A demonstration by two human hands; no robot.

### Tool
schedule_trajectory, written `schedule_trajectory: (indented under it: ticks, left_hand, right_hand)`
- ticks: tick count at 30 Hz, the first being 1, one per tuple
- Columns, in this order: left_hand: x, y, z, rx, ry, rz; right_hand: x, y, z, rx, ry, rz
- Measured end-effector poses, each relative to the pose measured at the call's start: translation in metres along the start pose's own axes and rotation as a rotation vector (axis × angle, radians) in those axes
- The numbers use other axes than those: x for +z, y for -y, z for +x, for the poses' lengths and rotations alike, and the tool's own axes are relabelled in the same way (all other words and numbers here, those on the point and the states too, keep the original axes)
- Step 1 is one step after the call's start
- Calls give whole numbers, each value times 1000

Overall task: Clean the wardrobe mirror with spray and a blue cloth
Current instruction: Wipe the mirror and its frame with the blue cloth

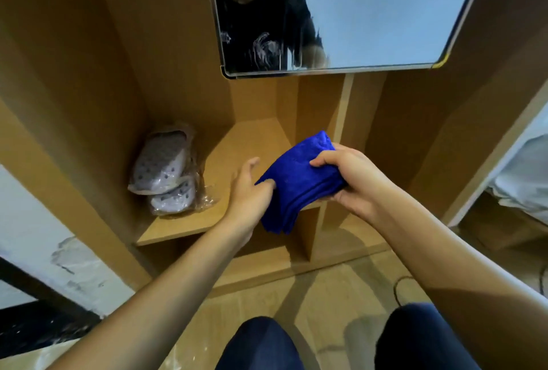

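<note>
Cloth (pixel 296 183) folded: my right hand (pixel 353 180) grips it, left hand (pixel 252 189) pinches its edge. Keep the pad flat and tight before lifting to the mirror (pixel 370 14); no spray visible.

mirror (pixel 370 14) cut off at top, left hand (pixel 247 189) fingertips hidden behind cloth (pixel 296 183)

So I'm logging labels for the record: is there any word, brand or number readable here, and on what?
None can be read.
Black shirt reflected in the mirror: a white graphic print, too blurred to tell any letters.
Bagged white shoes and blue cloth: no label shows.
</note>
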State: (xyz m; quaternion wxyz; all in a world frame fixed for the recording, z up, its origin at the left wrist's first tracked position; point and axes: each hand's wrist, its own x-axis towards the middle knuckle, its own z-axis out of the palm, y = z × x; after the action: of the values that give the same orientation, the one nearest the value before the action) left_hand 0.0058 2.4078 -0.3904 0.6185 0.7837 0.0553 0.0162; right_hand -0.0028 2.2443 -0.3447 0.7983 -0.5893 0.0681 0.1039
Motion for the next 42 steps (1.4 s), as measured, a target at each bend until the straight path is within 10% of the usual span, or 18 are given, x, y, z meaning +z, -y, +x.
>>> schedule_trajectory:
  ticks: [7,16,32,42]
  left_hand:
    - [37,-69,-21,690,227,402]
    - [35,-212,-36,471,370,387]
    - [-76,-513,-88,-33,46,-229]
    - [-118,-624,-86,1,319,-158]
  right_hand:
    - [-19,54,-29,-23,37,-4]
    - [-6,194,-82,125,89,87]
    - [74,452,-191,37,-15,-132]
    - [92,566,-222,-271,-130,-368]
